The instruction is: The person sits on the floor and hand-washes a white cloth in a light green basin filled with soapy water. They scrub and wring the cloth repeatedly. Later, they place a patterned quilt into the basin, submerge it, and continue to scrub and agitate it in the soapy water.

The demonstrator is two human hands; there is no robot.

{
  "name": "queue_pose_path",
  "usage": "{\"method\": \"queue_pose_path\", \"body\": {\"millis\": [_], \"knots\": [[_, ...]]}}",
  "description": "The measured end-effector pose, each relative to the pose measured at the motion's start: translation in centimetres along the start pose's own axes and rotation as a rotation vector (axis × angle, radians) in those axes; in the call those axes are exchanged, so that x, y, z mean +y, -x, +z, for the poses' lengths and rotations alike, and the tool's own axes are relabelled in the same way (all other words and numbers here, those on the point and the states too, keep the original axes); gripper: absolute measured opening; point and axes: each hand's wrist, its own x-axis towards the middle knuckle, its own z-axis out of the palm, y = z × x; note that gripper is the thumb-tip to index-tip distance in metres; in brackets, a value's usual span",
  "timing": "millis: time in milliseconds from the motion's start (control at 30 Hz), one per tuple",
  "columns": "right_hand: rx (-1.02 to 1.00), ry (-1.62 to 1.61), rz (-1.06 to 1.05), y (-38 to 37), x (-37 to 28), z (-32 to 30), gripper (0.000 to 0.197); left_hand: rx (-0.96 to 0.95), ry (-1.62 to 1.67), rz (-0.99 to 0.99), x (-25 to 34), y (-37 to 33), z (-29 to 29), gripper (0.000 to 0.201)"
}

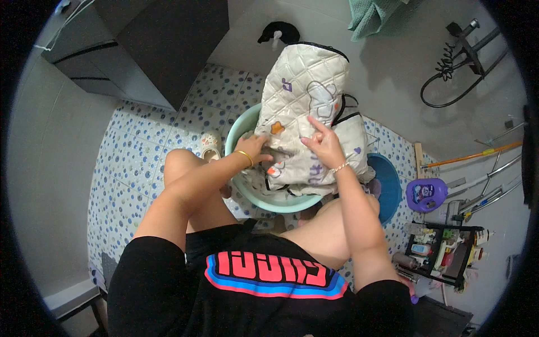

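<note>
Black shirt (163, 297); quilted cream fabric (303, 70), black trim, purple, orange motifs; left fingers (259, 139) spread; right fingers (318, 124) half curled, grip unclear.

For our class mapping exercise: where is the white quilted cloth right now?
In the head view, upper middle, the white quilted cloth is heaped in and over the pale green basin, left of the blue basin.

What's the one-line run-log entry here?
left hand: at quilted fabric | right hand: over fabric, index extended | fabric: partly in mint basin | blue tub: right of basin
</note>
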Motion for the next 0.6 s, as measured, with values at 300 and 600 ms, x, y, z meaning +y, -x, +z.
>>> {"method": "queue_pose_path", "body": {"millis": [300,600], "knots": [[0.161,0.351,-0.4,1.7,-2.0,-0.2,0.044,0.294,0.632,0.128,1.6,-1.6,1.6,0.015],[0.375,0.133,-0.296,-1.8,3.7,0.4,0.026,0.41,1.773,-0.186,3.0,-2.8,-2.2,0.039]]}}
